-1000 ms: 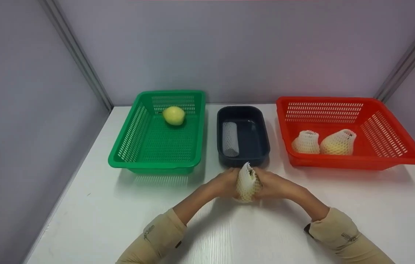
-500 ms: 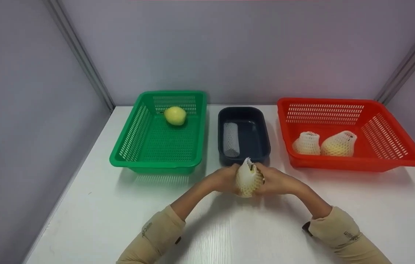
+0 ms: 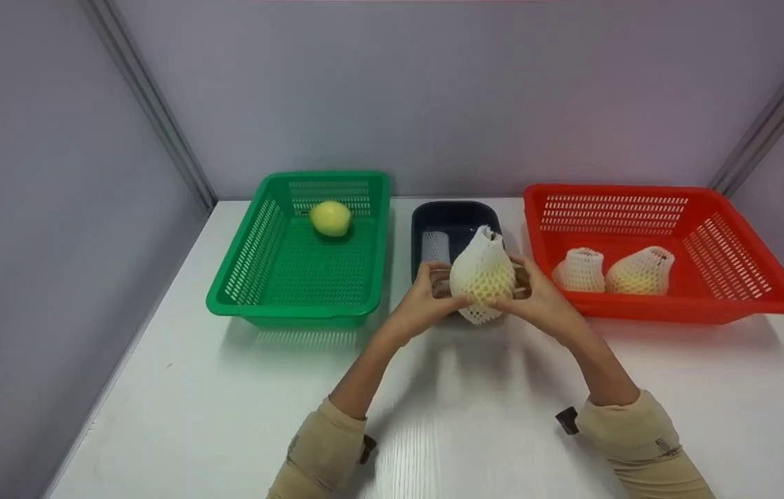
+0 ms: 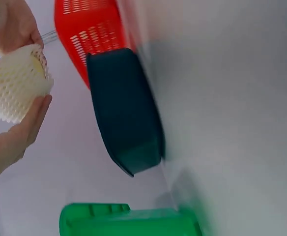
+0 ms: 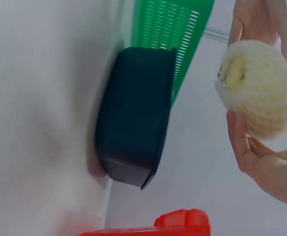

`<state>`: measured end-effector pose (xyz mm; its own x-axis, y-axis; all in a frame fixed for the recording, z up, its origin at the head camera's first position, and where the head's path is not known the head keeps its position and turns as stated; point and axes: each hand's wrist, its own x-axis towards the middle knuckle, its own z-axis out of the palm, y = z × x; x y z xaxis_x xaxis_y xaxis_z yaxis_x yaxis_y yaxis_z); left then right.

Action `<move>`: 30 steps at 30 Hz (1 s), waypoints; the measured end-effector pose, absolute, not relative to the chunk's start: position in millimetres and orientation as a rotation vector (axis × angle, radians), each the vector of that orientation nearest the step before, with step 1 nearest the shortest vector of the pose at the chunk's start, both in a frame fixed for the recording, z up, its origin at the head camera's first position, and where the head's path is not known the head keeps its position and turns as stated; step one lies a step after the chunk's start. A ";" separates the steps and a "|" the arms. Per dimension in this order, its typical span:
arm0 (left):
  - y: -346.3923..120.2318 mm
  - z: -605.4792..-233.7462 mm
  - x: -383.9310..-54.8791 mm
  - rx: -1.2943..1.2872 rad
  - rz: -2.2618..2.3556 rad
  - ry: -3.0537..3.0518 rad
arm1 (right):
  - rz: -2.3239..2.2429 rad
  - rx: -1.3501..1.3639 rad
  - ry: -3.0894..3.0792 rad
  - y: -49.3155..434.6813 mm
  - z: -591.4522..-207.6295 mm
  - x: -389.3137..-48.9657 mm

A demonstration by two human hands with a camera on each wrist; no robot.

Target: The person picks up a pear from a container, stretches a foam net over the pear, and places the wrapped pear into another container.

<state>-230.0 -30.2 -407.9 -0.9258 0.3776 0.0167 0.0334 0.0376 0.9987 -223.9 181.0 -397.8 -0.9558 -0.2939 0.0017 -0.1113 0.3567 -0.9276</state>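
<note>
A pear [image 3: 483, 274] in a white foam net is held up between my two hands, in front of and overlapping the dark blue box [image 3: 457, 208] in the head view. My left hand [image 3: 426, 301] grips its left side, thumb on the near face. On the right side my right hand [image 3: 537, 301] grips it the same way. The net's open end points up and away, and yellow skin shows through the mesh. Both wrist views show the netted pear [image 5: 266, 93] well above the table, with fingers on opposite sides.
At the left stands a green basket [image 3: 294, 310] with one bare yellow pear [image 3: 330, 219]. A rolled white foam net [image 3: 435, 246] lies in the blue box. Two netted pears [image 3: 639, 272] sit in the red basket [image 3: 676, 305] at the right. Panels enclose the table.
Both hands have lifted the netted pear forward, from before the blue box to over its near end. The fingers have shifted so the thumbs now lie on its near face.
</note>
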 end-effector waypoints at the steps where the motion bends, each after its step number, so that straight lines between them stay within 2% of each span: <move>1: -27.4 -405.9 -228.7 0.404 2.029 2.057 | -1.693 -0.337 2.447 179.8 -394.6 -223.8; 9: -8.0 -391.7 -219.2 0.301 2.357 2.059 | -1.895 -0.224 2.420 172.5 -371.8 -216.8; 16: -3.9 -385.4 -215.9 0.195 2.440 2.073 | -2.012 -0.260 2.411 168.8 -360.8 -212.6; 30: -2.6 -396.4 -216.9 0.185 2.514 2.020 | -2.064 -0.321 2.427 169.0 -362.5 -204.0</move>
<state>-216.9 -2.6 -396.4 -0.9895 0.0030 0.1442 0.1401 -0.2156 0.9664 -204.0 169.0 -362.5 -0.9781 -0.1131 0.1749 -0.1908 0.1495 -0.9702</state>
